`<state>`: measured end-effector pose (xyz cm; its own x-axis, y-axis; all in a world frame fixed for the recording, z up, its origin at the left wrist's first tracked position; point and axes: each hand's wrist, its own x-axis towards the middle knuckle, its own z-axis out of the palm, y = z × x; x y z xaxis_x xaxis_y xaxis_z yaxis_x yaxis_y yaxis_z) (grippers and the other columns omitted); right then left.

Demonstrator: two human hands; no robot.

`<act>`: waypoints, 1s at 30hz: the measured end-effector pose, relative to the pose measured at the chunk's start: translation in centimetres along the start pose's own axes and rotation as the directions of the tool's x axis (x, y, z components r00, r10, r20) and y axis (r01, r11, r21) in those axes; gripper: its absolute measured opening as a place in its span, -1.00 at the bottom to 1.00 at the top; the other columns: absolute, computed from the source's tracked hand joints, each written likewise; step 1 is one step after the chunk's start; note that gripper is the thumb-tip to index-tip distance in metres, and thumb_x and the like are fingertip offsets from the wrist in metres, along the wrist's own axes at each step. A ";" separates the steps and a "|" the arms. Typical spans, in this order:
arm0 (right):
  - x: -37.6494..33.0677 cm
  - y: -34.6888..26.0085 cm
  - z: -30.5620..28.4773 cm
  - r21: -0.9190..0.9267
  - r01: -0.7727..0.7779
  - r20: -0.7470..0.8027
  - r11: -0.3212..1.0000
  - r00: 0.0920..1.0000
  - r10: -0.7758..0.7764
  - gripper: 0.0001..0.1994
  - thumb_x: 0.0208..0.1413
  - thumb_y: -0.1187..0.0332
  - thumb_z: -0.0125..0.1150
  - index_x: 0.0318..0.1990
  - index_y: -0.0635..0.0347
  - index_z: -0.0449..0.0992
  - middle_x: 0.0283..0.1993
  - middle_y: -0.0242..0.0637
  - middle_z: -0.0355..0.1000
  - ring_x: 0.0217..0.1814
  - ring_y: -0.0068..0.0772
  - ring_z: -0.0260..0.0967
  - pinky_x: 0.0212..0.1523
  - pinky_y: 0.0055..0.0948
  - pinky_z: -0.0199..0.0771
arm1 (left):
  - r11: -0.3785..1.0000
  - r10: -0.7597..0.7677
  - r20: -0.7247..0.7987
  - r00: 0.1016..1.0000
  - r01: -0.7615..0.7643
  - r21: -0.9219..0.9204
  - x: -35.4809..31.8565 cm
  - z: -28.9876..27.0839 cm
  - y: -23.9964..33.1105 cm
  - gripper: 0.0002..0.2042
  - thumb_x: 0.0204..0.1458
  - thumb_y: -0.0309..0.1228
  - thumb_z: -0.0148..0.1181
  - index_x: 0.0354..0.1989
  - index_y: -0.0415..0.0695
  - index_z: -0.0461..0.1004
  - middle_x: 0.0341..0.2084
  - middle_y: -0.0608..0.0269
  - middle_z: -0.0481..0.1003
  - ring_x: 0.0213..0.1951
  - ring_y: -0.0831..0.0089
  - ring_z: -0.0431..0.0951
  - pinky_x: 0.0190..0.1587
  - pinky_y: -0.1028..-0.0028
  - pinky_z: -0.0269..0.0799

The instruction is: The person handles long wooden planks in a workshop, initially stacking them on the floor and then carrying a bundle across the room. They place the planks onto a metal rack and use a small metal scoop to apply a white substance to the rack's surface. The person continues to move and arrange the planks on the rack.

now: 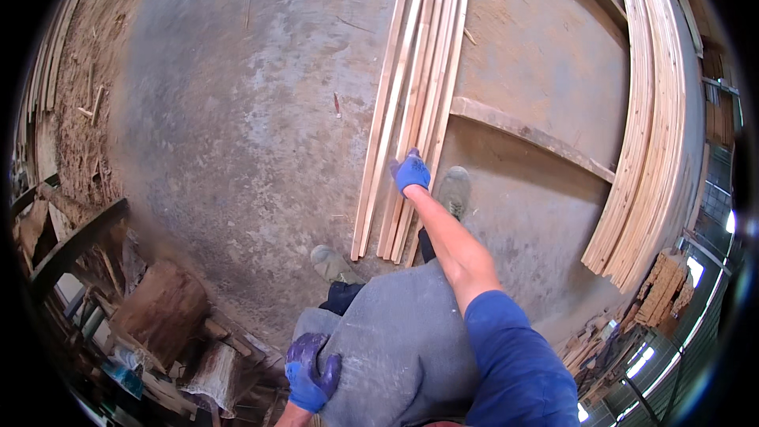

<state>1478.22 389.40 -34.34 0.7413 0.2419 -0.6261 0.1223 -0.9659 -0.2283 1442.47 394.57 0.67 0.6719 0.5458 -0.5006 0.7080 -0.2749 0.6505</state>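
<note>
Head view shows the right hand (pixel 410 171) closed on long, light, whippy wooden strips (pixel 411 95) lying on the concrete floor (pixel 237 111), best gripped mid-length, while the left hand (pixel 310 372) rests open on the thigh.

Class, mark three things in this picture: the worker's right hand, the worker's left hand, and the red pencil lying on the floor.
right hand (pixel 410 171), head view, back of the blue glove on the wooden strips.
left hand (pixel 310 372), head view, knuckles of the glove resting on the grey trousers.
red pencil (pixel 337 103), head view, middle of its shaft.

Blue gloves (pixel 410 171), pale strips (pixel 411 103), seemingly grey floor (pixel 237 111).
</note>
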 end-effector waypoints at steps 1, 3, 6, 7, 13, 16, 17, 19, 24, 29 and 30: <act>0.0 -0.6 0.0 -0.004 -0.051 0.021 0.999 0.998 0.051 -0.30 0.03 0.04 0.25 0.20 0.40 0.26 0.06 0.23 0.43 0.11 0.16 0.43 0.12 -0.10 0.42 | 1.000 0.006 -0.007 1.000 -0.006 -0.006 0.1 0.0 0.0 -0.64 -0.12 -0.37 0.31 -0.11 -0.23 0.50 -0.19 -0.07 0.53 -0.14 -0.06 0.51 -0.02 0.10 0.39; 0.0 -0.7 2.6 0.024 -0.025 -0.105 0.999 0.994 0.027 -0.26 0.02 0.03 0.26 0.23 0.42 0.24 0.06 0.24 0.43 0.11 0.17 0.42 0.12 -0.11 0.43 | 1.000 0.003 -0.028 1.000 -0.003 0.002 -0.2 0.0 -0.3 -0.65 -0.11 -0.35 0.32 -0.13 -0.22 0.52 -0.21 -0.08 0.54 -0.14 -0.06 0.51 -0.02 0.11 0.39; 0.1 -2.4 3.3 0.103 -0.002 -0.056 0.995 0.998 0.008 -0.26 0.00 0.02 0.28 0.21 0.42 0.27 0.06 0.22 0.43 0.11 0.16 0.43 0.12 -0.11 0.43 | 0.998 0.022 -0.047 0.999 -0.019 0.055 0.9 -0.4 1.0 -0.63 -0.07 -0.42 0.27 -0.04 -0.22 0.46 -0.19 -0.09 0.50 -0.13 -0.06 0.50 -0.01 0.11 0.40; 0.0 -2.7 3.9 0.081 -0.001 -0.052 0.997 0.999 0.005 -0.28 -0.01 0.00 0.27 0.18 0.41 0.31 0.05 0.22 0.44 0.10 0.16 0.43 0.11 -0.11 0.44 | 0.997 0.020 -0.021 1.000 -0.019 0.072 0.7 -0.7 0.6 -0.58 -0.05 -0.41 0.29 0.03 -0.21 0.42 -0.13 -0.13 0.48 -0.09 -0.11 0.47 0.01 0.07 0.38; 0.5 -3.5 2.5 0.023 0.007 0.140 1.000 0.990 -0.010 -0.38 -0.02 -0.10 0.20 -0.04 0.35 0.51 -0.08 0.23 0.49 0.04 0.17 0.46 0.05 -0.09 0.46 | 0.999 0.038 -0.010 0.999 -0.037 0.029 1.3 -1.6 0.9 -0.59 -0.03 -0.43 0.29 0.02 -0.23 0.40 -0.11 -0.20 0.45 -0.08 -0.18 0.45 0.00 0.06 0.38; -1.3 -3.9 0.6 0.014 0.032 0.164 0.999 0.986 -0.033 -0.40 0.00 -0.10 0.17 -0.05 0.32 0.53 -0.05 0.21 0.49 0.04 0.15 0.47 0.06 -0.09 0.46 | 0.999 0.042 -0.004 0.999 -0.041 0.033 1.5 -2.2 2.0 -0.64 -0.02 -0.42 0.27 -0.03 -0.24 0.44 -0.19 -0.17 0.49 -0.13 -0.16 0.48 -0.03 0.10 0.41; -2.5 -4.4 -0.5 0.008 0.045 0.174 0.999 0.984 -0.046 -0.40 0.01 -0.10 0.15 -0.02 0.30 0.52 -0.04 0.18 0.49 0.04 0.13 0.47 0.06 -0.10 0.46 | 0.999 0.032 -0.005 0.999 -0.032 0.031 1.2 -2.6 2.7 -0.66 -0.02 -0.42 0.26 -0.05 -0.24 0.45 -0.22 -0.16 0.50 -0.16 -0.14 0.49 -0.04 0.11 0.42; -4.2 -5.5 -3.0 0.030 0.097 0.217 0.995 0.971 -0.101 -0.36 0.00 -0.11 0.15 0.03 0.32 0.50 -0.02 0.17 0.49 0.06 0.10 0.47 0.07 -0.13 0.45 | 1.000 -0.021 0.016 1.000 0.021 0.016 0.0 -2.9 3.2 -0.67 0.00 -0.40 0.27 -0.06 -0.24 0.47 -0.24 -0.16 0.52 -0.18 -0.10 0.52 -0.07 0.15 0.44; -9.2 -10.2 -8.1 0.310 0.087 0.251 0.947 0.953 -0.170 -0.47 -0.03 -0.05 0.28 -0.21 0.36 0.52 -0.30 0.08 0.49 -0.22 -0.03 0.47 -0.17 -0.16 0.46 | 0.985 -0.162 0.074 0.984 0.166 -0.044 -3.9 -1.5 2.0 -0.66 -0.10 -0.25 0.32 -0.19 -0.20 0.56 -0.25 -0.10 0.56 -0.13 -0.05 0.52 -0.02 0.12 0.40; -13.7 -15.1 -11.5 0.580 0.011 0.322 0.815 0.916 -0.241 -0.63 0.05 0.14 0.35 -0.24 0.34 0.54 -0.42 -0.20 0.53 -0.45 -0.42 0.49 -0.42 -0.38 0.51 | 0.970 -0.218 0.023 0.976 0.214 0.113 -7.9 0.0 1.7 -0.61 -0.07 -0.12 0.27 -0.19 -0.17 0.58 -0.28 -0.10 0.57 -0.17 -0.05 0.54 -0.02 0.12 0.40; -14.4 -15.6 -12.4 0.581 0.011 0.337 0.814 0.907 -0.252 -0.64 0.07 0.15 0.34 -0.23 0.33 0.53 -0.42 -0.22 0.53 -0.46 -0.44 0.49 -0.44 -0.41 0.50 | 0.968 -0.231 0.017 0.973 0.228 0.104 -8.4 0.4 2.0 -0.61 -0.07 -0.11 0.27 -0.19 -0.17 0.58 -0.27 -0.11 0.57 -0.16 -0.06 0.54 0.00 0.11 0.39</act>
<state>1473.81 399.85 -12.46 0.4189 0.4943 -0.7617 -0.2757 -0.7300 -0.6253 1438.28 389.16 5.96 0.4937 0.5807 -0.6473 0.8613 -0.2236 0.4563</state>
